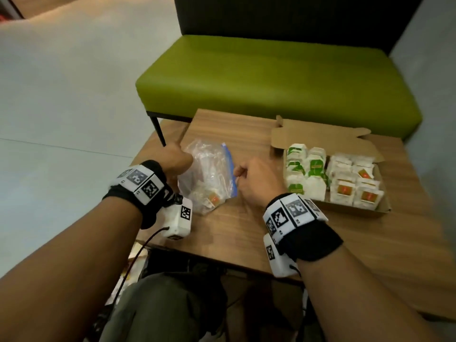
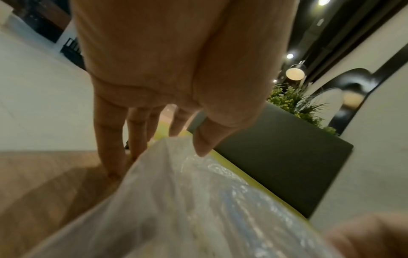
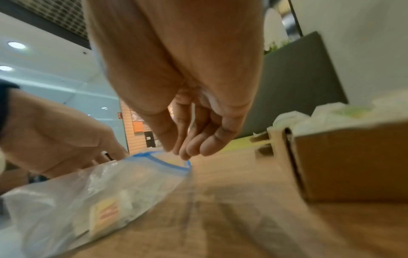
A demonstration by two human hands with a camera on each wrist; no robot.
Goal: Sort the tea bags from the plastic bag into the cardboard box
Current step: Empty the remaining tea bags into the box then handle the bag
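Left hand: the left hand [image 1: 176,161] rests at the far left side of the plastic bag [image 1: 209,178]; in the left wrist view its fingers [image 2: 108,139] reach down nearly straight, tips at the bench [image 1: 237,230] beside the bag, thumb lying against the bag's upper fold. Whether the thumb actually pinches the plastic cannot be told.
Right hand: the right hand [image 1: 256,180] hovers just right of the bag's blue zip edge, its fingers [image 3: 205,144] loosely curled and bunched with the thumb, holding nothing; the tips hang just above the open blue rim.
Plastic bag: clear, crumpled, lying on the bench between the two hands, mouth turned toward the right hand.
Tea bags in the plastic bag: a tea bag with an orange tag [image 1: 214,199] shows through the plastic near the bag's closed near end, among pale paper that is too blurred to count.
Cardboard box: the cardboard box [image 1: 365,213] sits open on the bench to the right of the right hand, lid flap folded back.
Tea bags in the box: green-tagged tea bags [image 1: 304,171] stand in the left part, orange-tagged tea bags [image 1: 355,181] in the right part, packed upright.
Behind: a green seat [image 1: 271,77] stands past the bench's far edge.
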